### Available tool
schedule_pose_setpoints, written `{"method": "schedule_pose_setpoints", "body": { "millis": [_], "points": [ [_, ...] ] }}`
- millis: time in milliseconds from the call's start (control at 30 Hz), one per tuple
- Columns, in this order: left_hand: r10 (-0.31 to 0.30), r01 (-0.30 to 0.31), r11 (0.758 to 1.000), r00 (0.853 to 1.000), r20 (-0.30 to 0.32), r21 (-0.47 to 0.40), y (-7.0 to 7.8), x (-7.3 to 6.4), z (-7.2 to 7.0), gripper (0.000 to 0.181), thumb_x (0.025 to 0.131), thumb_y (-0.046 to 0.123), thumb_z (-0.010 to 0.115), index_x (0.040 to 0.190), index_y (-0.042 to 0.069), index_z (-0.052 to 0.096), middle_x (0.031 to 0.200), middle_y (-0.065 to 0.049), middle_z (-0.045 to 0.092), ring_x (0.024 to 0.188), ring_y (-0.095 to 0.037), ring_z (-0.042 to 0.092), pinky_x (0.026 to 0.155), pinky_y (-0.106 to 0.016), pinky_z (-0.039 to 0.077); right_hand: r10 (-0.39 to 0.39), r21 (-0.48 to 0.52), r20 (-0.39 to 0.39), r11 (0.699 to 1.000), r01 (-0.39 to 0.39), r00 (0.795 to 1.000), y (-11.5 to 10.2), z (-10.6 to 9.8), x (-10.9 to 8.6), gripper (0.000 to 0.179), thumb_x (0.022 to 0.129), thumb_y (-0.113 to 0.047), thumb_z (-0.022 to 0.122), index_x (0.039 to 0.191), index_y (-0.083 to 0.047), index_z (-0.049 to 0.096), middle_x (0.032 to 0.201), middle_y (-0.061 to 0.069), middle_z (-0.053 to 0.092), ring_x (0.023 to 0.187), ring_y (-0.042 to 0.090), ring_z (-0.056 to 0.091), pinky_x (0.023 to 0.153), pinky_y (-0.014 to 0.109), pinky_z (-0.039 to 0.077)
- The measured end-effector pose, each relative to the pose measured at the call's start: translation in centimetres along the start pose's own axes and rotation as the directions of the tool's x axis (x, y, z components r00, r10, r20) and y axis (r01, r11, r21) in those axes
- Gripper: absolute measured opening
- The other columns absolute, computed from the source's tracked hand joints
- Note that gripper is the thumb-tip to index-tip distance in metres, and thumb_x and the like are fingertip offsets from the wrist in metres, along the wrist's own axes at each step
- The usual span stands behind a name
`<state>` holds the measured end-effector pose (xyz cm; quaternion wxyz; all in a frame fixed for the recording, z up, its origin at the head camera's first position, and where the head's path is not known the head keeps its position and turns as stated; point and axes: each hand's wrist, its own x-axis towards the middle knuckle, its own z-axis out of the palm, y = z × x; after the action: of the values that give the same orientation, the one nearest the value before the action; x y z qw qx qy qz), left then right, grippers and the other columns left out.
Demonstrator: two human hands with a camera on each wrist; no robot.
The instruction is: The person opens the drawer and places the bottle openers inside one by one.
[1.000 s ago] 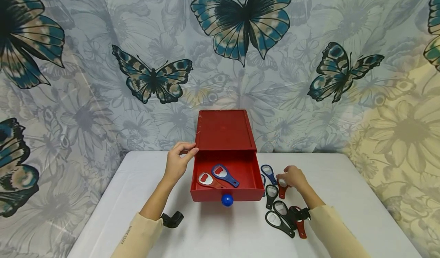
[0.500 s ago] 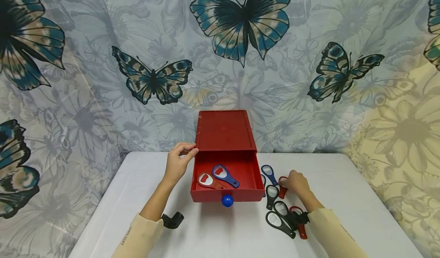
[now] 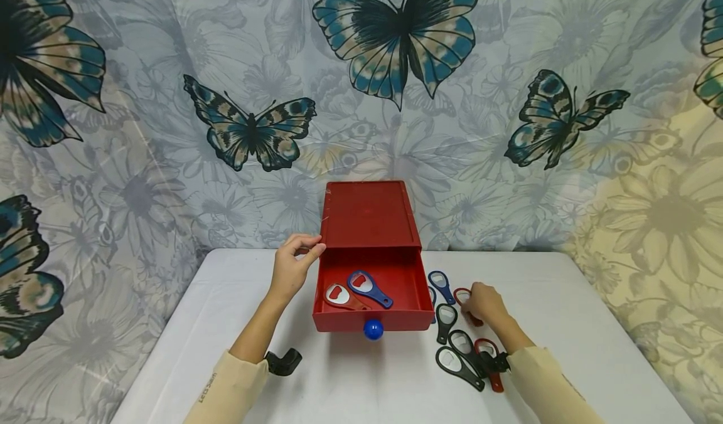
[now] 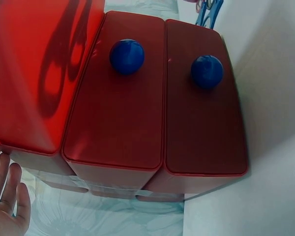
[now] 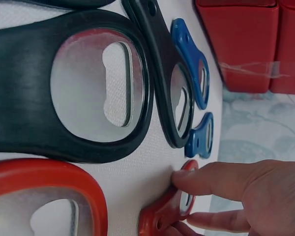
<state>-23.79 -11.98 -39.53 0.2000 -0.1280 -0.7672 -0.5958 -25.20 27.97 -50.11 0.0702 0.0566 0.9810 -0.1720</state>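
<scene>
Red bottle opener (image 5: 162, 211) inside the right hand's grip (image 5: 258, 196), pinched between thumb and fingers

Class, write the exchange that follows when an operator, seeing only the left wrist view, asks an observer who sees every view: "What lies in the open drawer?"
Observer: In the drawer lie a blue opener and a red opener.
Operator: What is the right hand doing?
Observer: It grips a second red opener, outside the drawer.
Operator: Any black openers about?
Observer: Three, all on the table.
</scene>
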Motion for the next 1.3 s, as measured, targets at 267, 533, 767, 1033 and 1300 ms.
{"method": "schedule_pose_setpoints", "body": {
  "millis": [267,533,767,1033,1300],
  "points": [
    [0.007,-0.007,1.000,1.000,0.001,-0.009,0.0,0.0,0.0,0.021,0.087,0.004,0.071,0.103,-0.008,0.071,0.105,-0.024,0.066,0.088,0.002,0.055,0.079,-0.012,0.047,-0.012,-0.008,-0.046,1.000,0.011,0.999,0.0,0.0,-0.7,0.018,0.068,-0.008,0.072,0.068,0.002,0.057,0.064,0.013,0.060,0.061,0.026,0.055,0.057,0.036,0.047],
    [0.004,-0.004,1.000,1.000,-0.002,-0.002,0.1,0.0,0.0,0.022,0.087,0.005,0.071,0.105,-0.007,0.071,0.105,-0.024,0.066,0.087,0.003,0.054,0.079,-0.012,0.047,-0.014,-0.016,-0.081,1.000,0.013,0.997,0.0,0.3,-1.3,0.015,0.072,-0.005,0.069,0.071,0.006,0.060,0.067,0.016,0.063,0.061,0.026,0.051,0.057,0.039,0.046],
    [0.003,-0.003,1.000,1.000,0.001,0.000,0.2,0.0,0.0,0.022,0.087,0.006,0.071,0.105,-0.008,0.071,0.106,-0.024,0.066,0.088,0.003,0.055,0.081,-0.017,0.050,-0.013,-0.034,-0.113,0.999,0.009,0.994,0.0,0.5,-1.7,0.016,0.074,-0.004,0.068,0.077,0.011,0.061,0.074,0.024,0.066,0.064,0.030,0.058,0.060,0.046,0.050],
    [0.011,-0.011,1.000,1.000,0.001,0.007,0.3,0.0,0.0,0.022,0.088,0.005,0.071,0.105,-0.008,0.070,0.107,-0.024,0.066,0.089,0.002,0.055,0.082,-0.024,0.052,-0.042,-0.030,-0.125,0.999,0.039,0.991,0.2,0.4,-2.1,0.014,0.073,-0.003,0.067,0.074,0.009,0.060,0.072,0.023,0.065,0.063,0.031,0.058,0.059,0.046,0.049],
    [-0.004,0.004,1.000,1.000,0.009,0.011,0.4,-0.1,-0.1,0.022,0.088,0.006,0.070,0.105,-0.008,0.070,0.108,-0.024,0.065,0.089,0.001,0.055,0.081,-0.014,0.048,-0.005,0.065,-0.100,0.998,0.011,0.995,1.1,0.7,-2.0,0.020,0.070,-0.011,0.072,0.062,-0.001,0.056,0.059,0.007,0.055,0.055,0.021,0.046,0.049,0.031,0.038]
  ]
}}
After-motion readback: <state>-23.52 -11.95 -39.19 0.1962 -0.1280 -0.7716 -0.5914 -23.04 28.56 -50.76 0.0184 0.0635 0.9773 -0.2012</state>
